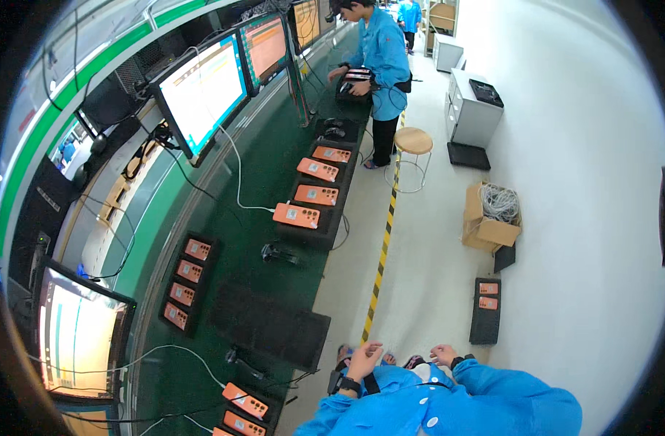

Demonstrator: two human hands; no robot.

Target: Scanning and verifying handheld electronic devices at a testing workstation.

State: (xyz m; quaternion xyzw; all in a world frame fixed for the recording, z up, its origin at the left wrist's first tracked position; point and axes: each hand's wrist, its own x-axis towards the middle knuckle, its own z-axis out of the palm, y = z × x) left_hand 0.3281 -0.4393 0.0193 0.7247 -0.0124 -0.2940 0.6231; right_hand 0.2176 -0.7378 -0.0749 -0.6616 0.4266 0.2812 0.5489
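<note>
My left hand point(365, 360) hovers in front of my body with a dark band on its wrist, its fingers loosely bent and apart, holding nothing. My right hand point(443, 354) is at waist height with slightly curled fingers and nothing visible in it. Closest to the left hand, on the green bench, lies a black foam tray point(270, 327) with no phones in it. At the bottom, orange phones point(245, 400) lie back up in another black tray. Farther along, a long black tray point(310, 236) carries several orange phones point(297, 215); a white cable reaches the nearest one.
Another tray of orange phones point(182, 293) lies near the monitors point(203, 93). A co-worker in blue point(387, 58) stands at the bench handling a black tray. On the floor are a stool point(414, 141), a cardboard box of cables point(485, 231) and a two-phone tray point(485, 323).
</note>
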